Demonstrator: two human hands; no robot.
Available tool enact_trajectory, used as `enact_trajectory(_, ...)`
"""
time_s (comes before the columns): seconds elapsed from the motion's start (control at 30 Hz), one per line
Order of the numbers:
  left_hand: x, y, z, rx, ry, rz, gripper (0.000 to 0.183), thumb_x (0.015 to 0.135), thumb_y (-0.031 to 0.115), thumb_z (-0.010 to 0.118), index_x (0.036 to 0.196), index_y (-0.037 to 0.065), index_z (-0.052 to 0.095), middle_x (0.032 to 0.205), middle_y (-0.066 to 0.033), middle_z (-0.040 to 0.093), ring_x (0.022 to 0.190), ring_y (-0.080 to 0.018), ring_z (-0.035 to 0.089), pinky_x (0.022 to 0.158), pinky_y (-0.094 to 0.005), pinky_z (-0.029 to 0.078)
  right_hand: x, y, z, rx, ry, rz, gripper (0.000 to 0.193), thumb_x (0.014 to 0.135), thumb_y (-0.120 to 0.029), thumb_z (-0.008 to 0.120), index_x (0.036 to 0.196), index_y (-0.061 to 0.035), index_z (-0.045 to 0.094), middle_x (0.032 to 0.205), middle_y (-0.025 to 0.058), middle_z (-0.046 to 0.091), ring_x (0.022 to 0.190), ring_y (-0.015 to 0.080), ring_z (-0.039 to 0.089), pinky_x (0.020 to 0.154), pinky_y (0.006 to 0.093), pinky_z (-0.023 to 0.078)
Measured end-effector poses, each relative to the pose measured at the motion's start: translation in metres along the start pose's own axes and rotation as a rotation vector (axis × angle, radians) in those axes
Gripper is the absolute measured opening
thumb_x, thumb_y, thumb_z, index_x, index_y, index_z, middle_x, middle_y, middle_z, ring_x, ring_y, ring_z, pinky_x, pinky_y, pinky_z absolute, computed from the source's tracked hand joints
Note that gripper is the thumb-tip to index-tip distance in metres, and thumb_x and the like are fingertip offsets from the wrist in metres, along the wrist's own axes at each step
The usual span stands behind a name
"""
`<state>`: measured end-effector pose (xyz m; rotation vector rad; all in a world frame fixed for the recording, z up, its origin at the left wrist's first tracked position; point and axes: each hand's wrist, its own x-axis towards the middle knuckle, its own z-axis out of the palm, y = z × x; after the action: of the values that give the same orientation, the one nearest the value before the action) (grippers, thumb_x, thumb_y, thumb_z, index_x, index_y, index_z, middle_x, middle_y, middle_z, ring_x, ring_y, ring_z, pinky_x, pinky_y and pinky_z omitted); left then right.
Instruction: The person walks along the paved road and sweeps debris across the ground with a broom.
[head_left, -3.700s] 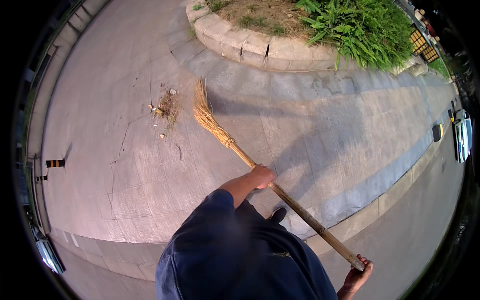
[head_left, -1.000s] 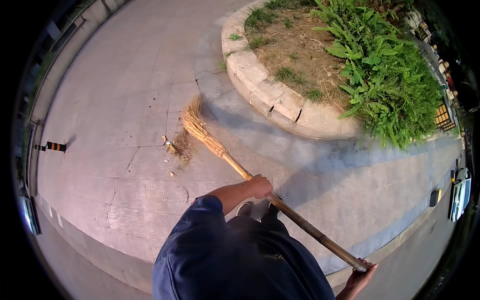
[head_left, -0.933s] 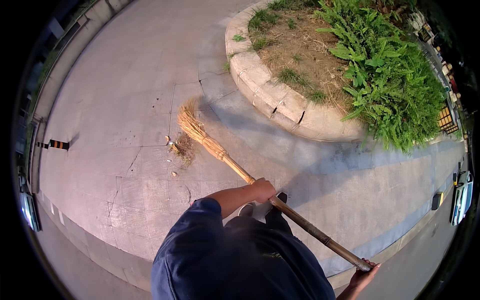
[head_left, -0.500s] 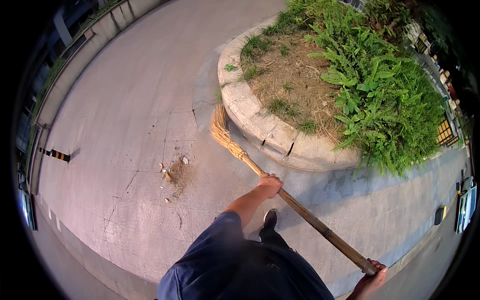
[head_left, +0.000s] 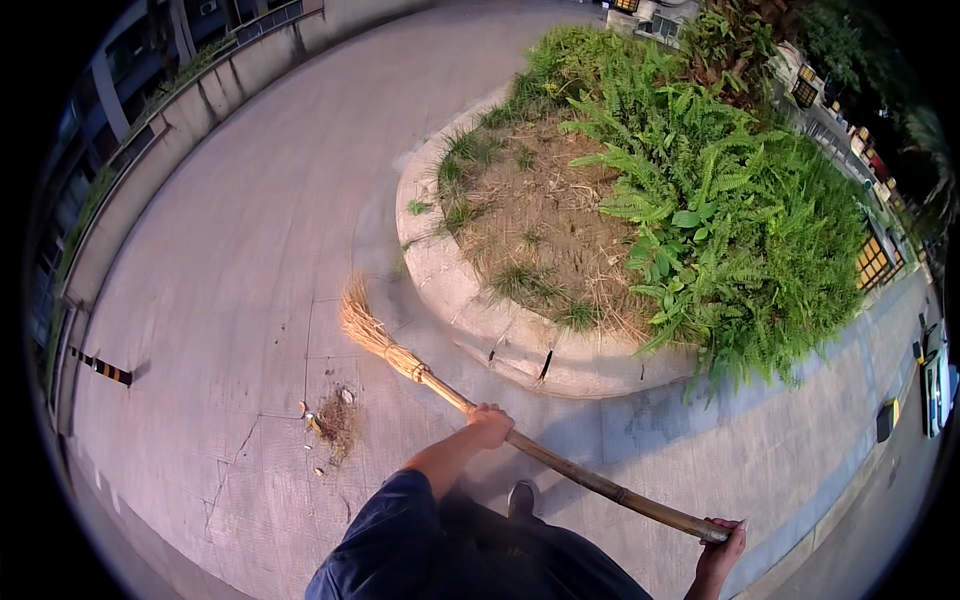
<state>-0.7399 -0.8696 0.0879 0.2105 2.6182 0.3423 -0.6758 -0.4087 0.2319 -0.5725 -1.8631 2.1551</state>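
A long straw broom [head_left: 598, 484] with a wooden handle lies slantwise across the view. My left hand [head_left: 491, 425] is wrapped round the handle just behind the bound straw. My right hand [head_left: 729, 536] grips the handle's far end at the lower right. The bristles [head_left: 364, 318] fan out to the upper left, close to the planter's kerb; whether they touch the paving I cannot tell. Left of my left arm lies a small heap of dry debris [head_left: 338, 422] with a few pale scraps beside it.
A round planter with a stone kerb [head_left: 468, 318] holds bare soil and green ferns [head_left: 740, 220] at the upper right. A black and orange post [head_left: 110, 371] stands at the left before a low wall [head_left: 205, 95]. A vehicle [head_left: 938, 380] is at the right rim.
The bristles have swung left and away from the kerb, and both hands have shifted left with the handle. The whole view has tilted, so the planter and debris sit lower in it.
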Motion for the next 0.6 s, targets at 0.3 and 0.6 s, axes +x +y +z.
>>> enact_trajectory(0.3,0.019,-0.097,-0.013,-0.026,0.176,-0.078,0.014,0.072,0.016,0.054,0.083,0.016,0.063,0.093,-0.0042,0.059,0.099,-0.0212,0.050,0.087,-0.0371,0.035,-0.059,-0.022,0.129,-0.119,-0.240,-0.249,0.035,0.090,-0.035,0.041,0.079,-0.0023,0.046,0.074,0.0141,0.056,0.070,0.0259,0.060,0.047,0.0279,0.045)
enact_trajectory(0.6,-0.038,-0.163,0.000,0.025,-0.015,-0.024,0.016,0.066,0.015,0.054,0.080,0.016,0.062,0.088,-0.0060,0.059,0.096,-0.0240,0.051,0.085,-0.0393,0.038,-0.055,-0.004,0.178,-0.061,-0.111,-0.008,0.035,0.088,-0.039,0.043,0.077,-0.0060,0.048,0.068,0.0114,0.058,0.065,0.0263,0.062,0.043,0.0292,0.045)
